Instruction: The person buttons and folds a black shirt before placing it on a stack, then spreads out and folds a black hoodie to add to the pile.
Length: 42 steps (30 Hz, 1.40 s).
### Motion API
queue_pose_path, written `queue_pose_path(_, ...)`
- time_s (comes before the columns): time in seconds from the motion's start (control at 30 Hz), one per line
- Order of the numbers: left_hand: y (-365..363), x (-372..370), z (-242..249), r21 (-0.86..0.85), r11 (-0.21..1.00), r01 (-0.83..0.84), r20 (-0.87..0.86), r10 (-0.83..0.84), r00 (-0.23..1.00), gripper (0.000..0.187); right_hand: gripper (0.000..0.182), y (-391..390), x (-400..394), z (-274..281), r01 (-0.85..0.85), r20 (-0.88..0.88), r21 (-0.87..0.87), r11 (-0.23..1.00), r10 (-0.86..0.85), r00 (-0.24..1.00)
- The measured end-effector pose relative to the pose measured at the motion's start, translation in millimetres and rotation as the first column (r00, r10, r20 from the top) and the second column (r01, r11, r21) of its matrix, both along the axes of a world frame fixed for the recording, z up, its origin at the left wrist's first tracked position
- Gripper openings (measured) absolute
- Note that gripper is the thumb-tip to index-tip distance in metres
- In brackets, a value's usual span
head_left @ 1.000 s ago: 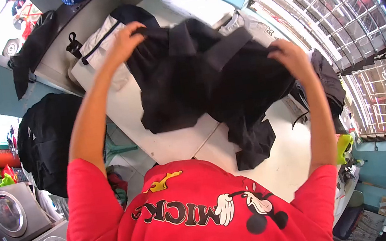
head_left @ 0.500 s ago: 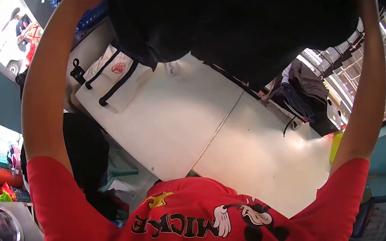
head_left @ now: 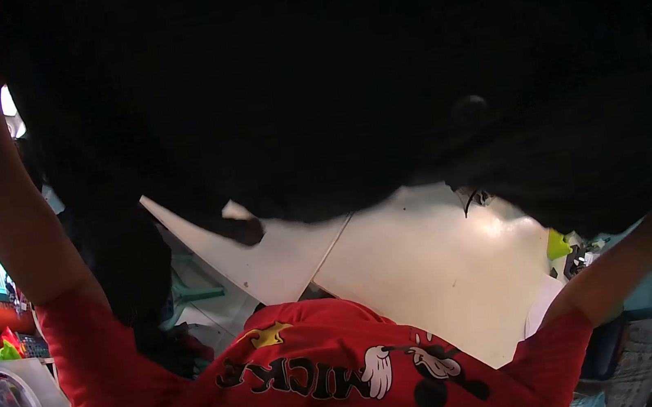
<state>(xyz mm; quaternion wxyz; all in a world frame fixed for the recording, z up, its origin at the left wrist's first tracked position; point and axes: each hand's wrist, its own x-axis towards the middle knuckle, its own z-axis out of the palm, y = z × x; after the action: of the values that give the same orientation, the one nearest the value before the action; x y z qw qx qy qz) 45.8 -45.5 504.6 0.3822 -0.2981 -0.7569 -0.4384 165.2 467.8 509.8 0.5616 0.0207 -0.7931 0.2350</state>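
A large black cloth garment fills the upper half of the view, spread wide and close to the camera. Its lower edge hangs over the white table. My left arm is raised along the left side and fades into the dark at the top. On the other side my right arm reaches up and disappears by the garment's right edge. Neither of my hands can be seen; the cloth and the dark rim of the picture hide them. What kind of garment it is, I cannot make out.
A teal plastic chair stands left of the table, beside dark hanging cloth. Grey front-loading washing machines are at the lower left. A yellow-green object sits at the table's right edge.
The black garment has come closer and spread wider, now covering the white bag and the folded clothes on the table. Both my arms have moved farther apart.
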Motion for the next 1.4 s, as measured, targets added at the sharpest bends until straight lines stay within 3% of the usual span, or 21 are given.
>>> queue_pose_path(0.03,-13.8,-4.4,-1.3,0.033,0.999,-0.041,0.007,0.041,0.999,0.034,0.042,-34.9,6.6,-7.1,-0.39,-0.117,0.11,0.914,0.402,0.908)
queue_pose_path(0.07,-25.0,-10.4,-7.5,0.066,0.995,-0.069,0.025,0.067,0.997,0.033,0.042,-39.1,5.8,-4.8,-0.391,-0.116,0.11,0.914,0.403,0.908)
queue_pose_path(0.13,-44.3,-26.5,-15.4,0.093,0.989,-0.117,0.114,0.106,0.988,0.03,0.039,-42.0,2.6,2.9,-0.281,0.047,-0.066,0.957,0.284,0.958)
queue_pose_path(0.23,-36.2,-53.6,-44.5,0.012,0.984,-0.178,0.393,0.159,0.906,0.028,0.029,0.1,-30.5,-11.3,-0.111,0.258,0.086,0.99,0.085,0.962)
queue_pose_path(0.3,20.0,-43.1,-79.0,-0.181,0.956,0.232,0.44,-0.133,0.888,0.027,0.023,25.7,-67.4,-34.6,0.026,0.416,0.266,0.964,-0.139,0.899)
queue_pose_path(0.37,47.2,-52.0,-101.8,-0.253,0.9,0.354,0.65,-0.112,0.751,0.025,0.019,7.6,-115.4,-89.5,-0.227,0.471,-0.044,0.973,0.221,0.854)
queue_pose_path(0.47,57.0,-88.4,-197.4,-0.196,0.945,0.261,0.695,-0.054,0.717,0.024,0.02,-23.5,-158.7,-163.2,-0.058,0.638,-0.047,0.997,0.075,0.766)
queue_pose_path(0.5,58.0,-105.2,-237.7,-0.143,0.958,0.248,0.719,-0.072,0.692,0.021,0.02,-6.9,-186.1,-204.6,-0.199,0.644,-0.068,0.978,0.195,0.74)
queue_pose_path(0.57,69.1,-106.9,-305.6,-0.322,0.946,-0.03,0.444,0.179,0.878,0.017,0.017,-40.5,-185.6,-257.3,-0.073,0.486,0.297,0.952,-0.085,0.87)
queue_pose_path(0.6,73.4,-100.5,-343.5,-0.291,0.954,-0.067,0.44,0.196,0.876,0.018,0.013,-54.1,-187.8,-293.3,-0.145,0.42,0.243,0.959,0.031,0.907)
queue_pose_path(0.63,77.5,-89.7,-377.2,-0.261,0.96,-0.102,0.437,0.212,0.874,0.019,0.011,-69.0,-185.0,-330.4,-0.225,0.505,0.165,0.96,0.113,0.856)
queue_pose_path(0.7,87.4,-54.4,-428.6,-0.143,0.989,0.026,0.697,0.083,0.713,0.026,0.01,-110.5,-162.7,-397.3,-0.313,0.593,0.048,0.949,0.225,0.773)
queue_pose_path(0.77,91.5,-15.1,-461.2,-0.282,0.949,0.141,0.788,0.145,0.598,0.033,0.015,-145.7,-123.3,-459.6,-0.365,0.738,-0.19,0.911,0.378,0.56)
queue_pose_path(0.83,88.6,12.9,-472.1,-0.515,0.844,0.15,0.687,0.302,0.66,0.038,0.019,-171.0,-81.2,-494.6,-0.276,0.83,-0.296,0.915,0.389,0.401)
queue_pose_path(0.9,82.5,27.1,-476.0,-0.558,0.816,0.149,0.684,0.352,0.638,0.04,0.024,-183.3,-51.3,-502.8,-0.304,0.793,-0.125,0.944,0.279,0.541)
queue_pose_path(1.03,70.4,42.0,-480.8,-0.663,0.747,0.052,0.576,0.464,0.673,0.038,0.029,-186.4,-14.2,-496.6,-0.323,0.826,-0.066,0.944,0.233,0.513)
queue_pose_path(1.1,65.9,42.4,-483.1,-0.637,0.758,0.141,0.669,0.452,0.59,0.033,0.028,-177.1,-6.5,-497.5,-0.379,0.865,-0.034,0.925,0.217,0.453)
queue_pose_path(1.23,78.8,49.5,-444.1,-0.568,0.787,0.239,0.707,0.319,0.631,0.029,0.019,-167.7,-25.0,-500.4,-0.32,0.913,-0.159,0.934,0.262,0.311)
queue_pose_path(1.3,88.2,55.7,-432.9,-0.467,0.775,0.425,0.83,0.219,0.513,0.031,0.018,-175.7,-49.1,-488.3,-0.269,0.864,-0.23,0.935,0.323,0.386)
queue_pose_path(1.37,96.3,54.3,-429.8,-0.472,0.758,0.45,0.828,0.205,0.522,0.03,0.019,-188.3,-76.3,-481.1,-0.168,0.776,-0.377,0.911,0.41,0.48)
queue_pose_path(1.4,102.9,47.7,-421.4,-0.296,0.787,0.541,0.932,0.114,0.344,0.03,0.019,-195.4,-88.7,-480.3,-0.166,0.776,-0.38,0.91,0.411,0.478)
